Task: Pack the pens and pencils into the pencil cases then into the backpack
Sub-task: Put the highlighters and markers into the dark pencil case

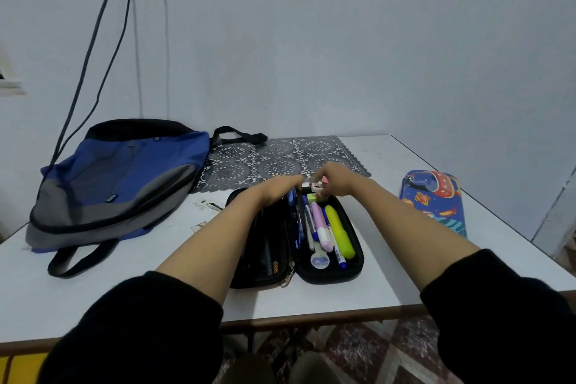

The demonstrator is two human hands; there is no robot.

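A black pencil case point(352, 268) lies open flat in the middle of the table. Its right half holds a yellow highlighter point(339, 232), a lilac marker point(321, 224), blue pens point(307, 221) and a green eraser. My left hand point(277, 188) rests on the far end of the case's left half, fingers curled over the centre. My right hand point(335, 179) pinches a small white and pink object point(318, 186) at the case's far end. A blue and grey backpack point(118, 184) lies flat to the left. A blue rocket-print pencil case point(434, 199) lies shut at the right.
A dark lace placemat point(280, 159) lies behind the open case. The white table point(93, 284) ends close in front of me and at the right behind the rocket-print case. Two black cables point(93, 65) hang down the wall onto the backpack.
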